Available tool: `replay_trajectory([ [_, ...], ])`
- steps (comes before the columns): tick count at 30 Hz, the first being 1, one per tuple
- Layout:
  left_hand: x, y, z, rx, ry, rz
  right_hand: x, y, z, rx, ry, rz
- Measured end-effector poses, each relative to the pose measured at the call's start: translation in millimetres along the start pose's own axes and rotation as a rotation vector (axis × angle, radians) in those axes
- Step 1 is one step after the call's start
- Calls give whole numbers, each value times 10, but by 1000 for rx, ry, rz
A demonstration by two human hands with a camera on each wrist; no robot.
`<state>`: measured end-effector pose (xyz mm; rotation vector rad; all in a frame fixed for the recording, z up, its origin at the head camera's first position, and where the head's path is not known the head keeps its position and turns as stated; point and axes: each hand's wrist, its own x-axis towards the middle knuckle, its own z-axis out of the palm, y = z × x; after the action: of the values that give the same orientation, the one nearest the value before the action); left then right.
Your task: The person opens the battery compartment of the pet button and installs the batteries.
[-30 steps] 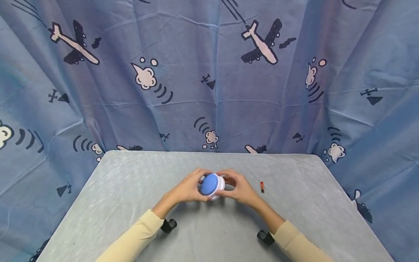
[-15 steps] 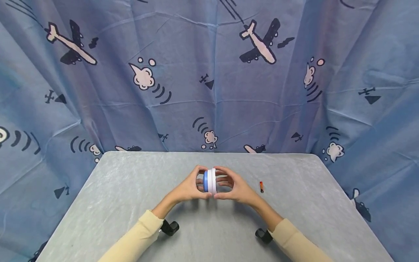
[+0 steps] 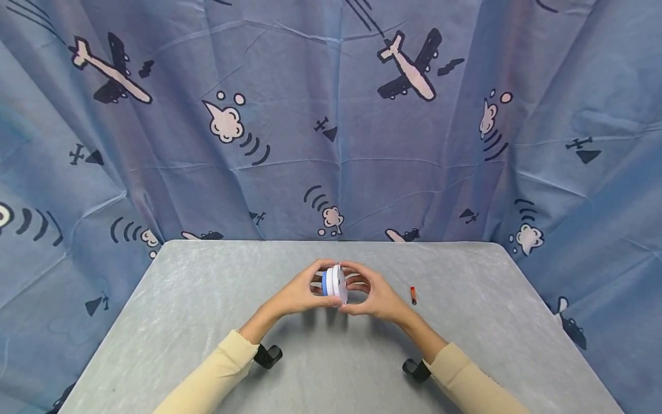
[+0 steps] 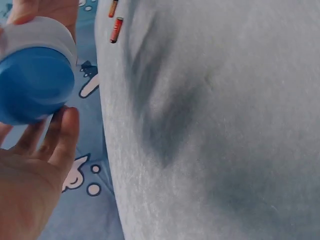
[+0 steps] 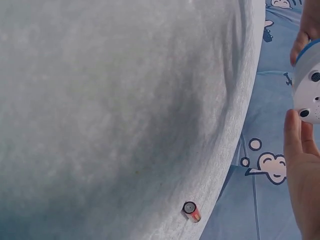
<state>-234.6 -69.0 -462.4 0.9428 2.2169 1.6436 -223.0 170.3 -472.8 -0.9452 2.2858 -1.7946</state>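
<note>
A blue aircraft-print fabric curtain (image 3: 289,132) hangs behind the grey tabletop (image 3: 222,287). A round white plastic device with a blue domed cap (image 3: 336,283) is held on edge above it. Fingers of the left hand (image 3: 299,294) and right hand (image 3: 380,296) grasp its rim. Caution: the fingertip hold could slip if either side relaxes; the round body may then drop and roll towards the red-and-black cylindrical battery (image 3: 414,295). The right wrist view crops the device's face and dark round spots (image 5: 304,113); their function is unclear. The left wrist view shows two batteries, the upper cut off.
</note>
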Motion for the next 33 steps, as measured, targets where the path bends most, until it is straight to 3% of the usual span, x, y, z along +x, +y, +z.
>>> replay_trajectory([
  [4,1,-15,10,-8,34,36,1,-1,2,-2,-22,-1],
  [8,-12,-27,10,-125,55,84,-3,-20,6,6,-45,24],
  [13,-30,-25,-9,-213,17,84,-20,-24,8,-30,-41,32],
  [16,-39,-27,-13,-165,-19,58,-30,-20,15,-104,-8,37],
  [19,-40,-34,12,-59,-33,44,-31,-15,29,-140,35,51],
  [23,-30,-38,65,69,-12,51,-25,-20,41,-178,75,67],
  [29,-50,-39,76,56,28,26,-18,-47,9,-285,77,61],
  [33,-51,-71,82,52,55,60,-8,-49,-10,-304,50,45],
])
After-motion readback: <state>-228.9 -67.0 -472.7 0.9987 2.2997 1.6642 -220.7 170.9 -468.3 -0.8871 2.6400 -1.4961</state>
